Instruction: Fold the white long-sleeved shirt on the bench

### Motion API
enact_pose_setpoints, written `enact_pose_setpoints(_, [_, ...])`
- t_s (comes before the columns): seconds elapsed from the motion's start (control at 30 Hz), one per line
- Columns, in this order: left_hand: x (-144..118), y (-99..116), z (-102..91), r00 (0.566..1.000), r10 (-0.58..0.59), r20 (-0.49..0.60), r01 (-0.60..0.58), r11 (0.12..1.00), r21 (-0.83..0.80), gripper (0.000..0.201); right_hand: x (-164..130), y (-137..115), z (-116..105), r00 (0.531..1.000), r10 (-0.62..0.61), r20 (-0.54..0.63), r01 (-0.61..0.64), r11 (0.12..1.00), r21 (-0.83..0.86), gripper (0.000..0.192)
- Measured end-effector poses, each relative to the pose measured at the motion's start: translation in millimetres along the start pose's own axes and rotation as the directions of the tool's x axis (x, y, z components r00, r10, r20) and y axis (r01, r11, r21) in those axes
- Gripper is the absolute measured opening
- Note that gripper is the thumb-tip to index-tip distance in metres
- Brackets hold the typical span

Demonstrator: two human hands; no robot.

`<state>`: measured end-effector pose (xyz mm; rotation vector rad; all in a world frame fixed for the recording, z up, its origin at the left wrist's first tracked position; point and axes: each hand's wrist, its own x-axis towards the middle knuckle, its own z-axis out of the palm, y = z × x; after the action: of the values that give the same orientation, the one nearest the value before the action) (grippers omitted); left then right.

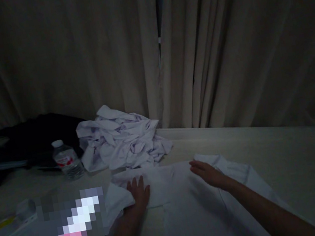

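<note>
Two flat hands, left hand (140,196) and right hand (208,174), press white shirt (188,206); crumpled pile (122,142), water bottle (67,160) behind.

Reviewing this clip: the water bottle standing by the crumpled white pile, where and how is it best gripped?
Probably around the body just below the white cap, coming from its near, open side. The water bottle stands upright on the table; the crumpled white clothes crowd its right, dark cloth lies behind. Both hands, left hand and right hand, lie flat on the white shirt.
</note>
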<state>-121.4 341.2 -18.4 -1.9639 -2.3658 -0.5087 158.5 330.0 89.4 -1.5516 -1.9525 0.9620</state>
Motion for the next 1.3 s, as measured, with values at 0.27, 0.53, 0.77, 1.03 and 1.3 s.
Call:
enact_pose_setpoints(0.27, [-8, 26, 11.2, 0.988, 0.028, 0.15, -0.058, 0.978, 0.199, 0.065, -19, 102, 75, 0.997, -0.071, -0.039, 0.04, 0.851, -0.524, 0.063])
enact_pose_setpoints(0.53, [-3, 12, 15.8, 0.974, -0.13, 0.187, 0.086, 0.97, 0.226, 0.068, -20, 112, 77, 0.986, -0.122, -0.111, 0.038, 0.823, -0.566, 0.07])
enact_pose_setpoints(0.77, [-4, 6, 12.4, 0.949, -0.218, 0.228, 0.173, 0.964, 0.2, 0.076, -21, 112, 78, 0.985, -0.121, -0.122, 0.033, 0.83, -0.557, 0.071])
enact_pose_setpoints(1.03, [-3, -6, 5.5, 0.95, -0.224, 0.217, 0.193, 0.969, 0.157, 0.075, -21, 113, 77, 0.986, -0.116, -0.117, 0.034, 0.835, -0.549, 0.07])
enact_pose_setpoints(1.3, [2, -5, 13.4, 0.971, -0.118, 0.206, 0.089, 0.985, 0.145, 0.05, -18, 117, 81, 0.989, -0.112, -0.098, 0.04, 0.836, -0.548, 0.072])
